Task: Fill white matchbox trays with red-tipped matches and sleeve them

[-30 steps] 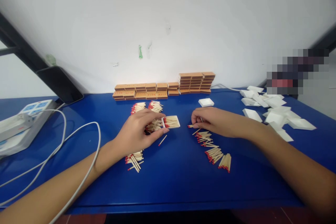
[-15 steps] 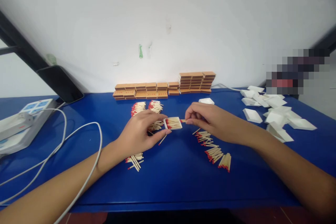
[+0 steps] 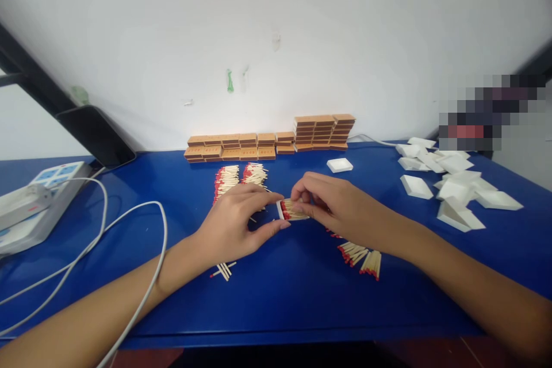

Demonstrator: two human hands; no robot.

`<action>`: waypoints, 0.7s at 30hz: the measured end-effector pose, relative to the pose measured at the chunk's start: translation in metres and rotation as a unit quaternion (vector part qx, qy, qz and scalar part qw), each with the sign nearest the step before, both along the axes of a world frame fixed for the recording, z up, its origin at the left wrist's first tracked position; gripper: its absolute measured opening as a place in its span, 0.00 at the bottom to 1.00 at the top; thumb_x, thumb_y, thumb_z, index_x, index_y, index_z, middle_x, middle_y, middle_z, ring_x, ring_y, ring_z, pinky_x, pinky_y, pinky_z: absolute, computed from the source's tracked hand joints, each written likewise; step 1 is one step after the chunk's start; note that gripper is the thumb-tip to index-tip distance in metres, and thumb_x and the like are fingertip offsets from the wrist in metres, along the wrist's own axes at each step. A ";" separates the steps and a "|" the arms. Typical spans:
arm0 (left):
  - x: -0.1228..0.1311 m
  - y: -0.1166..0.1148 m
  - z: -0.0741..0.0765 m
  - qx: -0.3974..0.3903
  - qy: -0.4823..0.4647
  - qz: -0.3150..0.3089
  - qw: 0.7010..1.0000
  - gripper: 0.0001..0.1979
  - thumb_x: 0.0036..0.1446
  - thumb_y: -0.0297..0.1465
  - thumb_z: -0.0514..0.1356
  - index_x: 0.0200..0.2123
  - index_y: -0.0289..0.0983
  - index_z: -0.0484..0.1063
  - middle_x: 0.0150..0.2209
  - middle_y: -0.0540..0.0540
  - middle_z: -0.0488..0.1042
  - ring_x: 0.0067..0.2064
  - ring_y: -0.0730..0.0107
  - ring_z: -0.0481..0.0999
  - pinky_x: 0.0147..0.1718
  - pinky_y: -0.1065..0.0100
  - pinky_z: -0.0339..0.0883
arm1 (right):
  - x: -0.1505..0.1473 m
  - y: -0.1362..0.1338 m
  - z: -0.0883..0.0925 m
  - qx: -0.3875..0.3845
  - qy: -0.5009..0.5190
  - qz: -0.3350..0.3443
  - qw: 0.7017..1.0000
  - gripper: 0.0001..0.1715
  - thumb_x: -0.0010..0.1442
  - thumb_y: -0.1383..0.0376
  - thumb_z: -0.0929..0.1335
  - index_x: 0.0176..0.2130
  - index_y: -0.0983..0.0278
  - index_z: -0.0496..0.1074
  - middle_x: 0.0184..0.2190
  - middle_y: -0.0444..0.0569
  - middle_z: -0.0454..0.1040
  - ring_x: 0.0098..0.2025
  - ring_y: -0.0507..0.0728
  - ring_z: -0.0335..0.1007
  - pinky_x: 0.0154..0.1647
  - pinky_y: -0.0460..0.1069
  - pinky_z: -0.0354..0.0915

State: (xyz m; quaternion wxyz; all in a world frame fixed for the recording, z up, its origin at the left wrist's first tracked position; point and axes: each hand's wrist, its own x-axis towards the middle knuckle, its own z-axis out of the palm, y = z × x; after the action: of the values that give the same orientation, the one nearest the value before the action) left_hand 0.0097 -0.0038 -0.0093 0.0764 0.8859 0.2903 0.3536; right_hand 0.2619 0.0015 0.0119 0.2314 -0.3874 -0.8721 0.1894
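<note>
A small white matchbox tray [image 3: 292, 210] filled with red-tipped matches sits on the blue table [image 3: 276, 299] between my hands. My left hand [image 3: 235, 227] pinches the tray's left end between thumb and fingers. My right hand [image 3: 330, 204] rests on the tray's right side, fingers curled over the matches in it. Loose matches [image 3: 360, 257] lie under and behind my right wrist. More match piles [image 3: 239, 175] lie beyond my left hand, and a few matches [image 3: 223, 269] lie by my left wrist.
Brown matchbox sleeves [image 3: 269, 145] are stacked along the wall. Empty white trays [image 3: 452, 187] are heaped at the right; one tray [image 3: 339, 165] lies alone. A white cable [image 3: 129, 264] crosses my left forearm. A power strip [image 3: 37, 198] and a dark phone [image 3: 97, 135] are at the left.
My right hand left the loose matches at the right, moved left with a match and now presses on the tray. My left hand kept hold of the tray, shifting slightly right.
</note>
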 end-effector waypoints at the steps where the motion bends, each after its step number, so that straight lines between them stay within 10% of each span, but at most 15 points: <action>1: -0.001 0.000 0.001 0.003 0.000 0.003 1.000 0.17 0.65 0.40 0.68 0.52 0.36 0.79 0.44 0.39 0.83 0.45 0.56 0.83 0.46 0.54 0.78 | 0.001 0.001 0.001 0.007 0.006 -0.004 1.000 0.11 0.74 0.56 0.64 0.43 0.59 0.71 0.38 0.48 0.76 0.35 0.56 0.70 0.36 0.51 0.62; 14: -0.007 0.001 0.004 0.003 -0.027 0.018 0.999 0.16 0.65 0.38 0.68 0.52 0.37 0.79 0.47 0.40 0.83 0.48 0.56 0.83 0.49 0.55 0.77 | 0.010 0.014 0.004 -0.006 0.073 -0.079 0.994 0.14 0.69 0.52 0.68 0.40 0.58 0.74 0.29 0.45 0.73 0.28 0.54 0.66 0.31 0.51 0.63; 21: -0.015 0.010 0.001 0.006 -0.045 0.078 0.996 0.17 0.65 0.39 0.67 0.52 0.37 0.79 0.46 0.40 0.83 0.47 0.55 0.82 0.48 0.52 0.77 | 0.043 0.081 0.004 0.150 -0.075 -0.163 0.972 0.12 0.68 0.55 0.67 0.41 0.60 0.75 0.39 0.53 0.77 0.38 0.61 0.72 0.40 0.56 0.66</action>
State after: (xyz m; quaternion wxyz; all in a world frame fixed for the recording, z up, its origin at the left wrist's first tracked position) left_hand -0.0057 0.0061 -0.0080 0.0560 0.8442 0.3523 0.4002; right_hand 0.3045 0.0829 0.0162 0.2485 -0.4986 -0.8304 -0.0139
